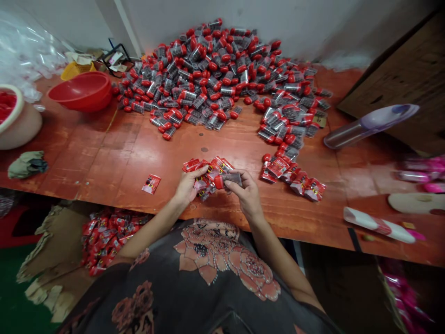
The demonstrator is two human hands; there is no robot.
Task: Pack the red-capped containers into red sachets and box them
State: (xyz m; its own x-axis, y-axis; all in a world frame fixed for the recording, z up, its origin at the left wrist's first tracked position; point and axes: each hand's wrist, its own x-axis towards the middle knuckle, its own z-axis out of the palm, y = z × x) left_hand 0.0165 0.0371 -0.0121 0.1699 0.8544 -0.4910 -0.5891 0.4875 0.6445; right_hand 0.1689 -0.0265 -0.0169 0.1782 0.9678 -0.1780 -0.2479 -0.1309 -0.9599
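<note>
My right hand (248, 192) grips a small clear tube (231, 178) with a red cap and dark contents, holding it sideways above the table's front part. The capped end points left, towards my left hand (188, 186). My left hand is closed at the small pile of red printed packets (219, 166), with a packet (200, 185) at its fingers; its fingertips are partly hidden. A single red packet (151, 183) lies flat to the left. Several more packets (313, 189) lie to the right, beside a trail of capped tubes (287, 150).
A big heap of red-capped tubes (215, 69) covers the back of the table (132, 153). Red bowl (83, 90), white bucket (24, 123) and cloth (27, 165) stand left. A clear scoop (368, 126) and cardboard box (392, 79) are right. Filled packets (109, 236) lie below the edge.
</note>
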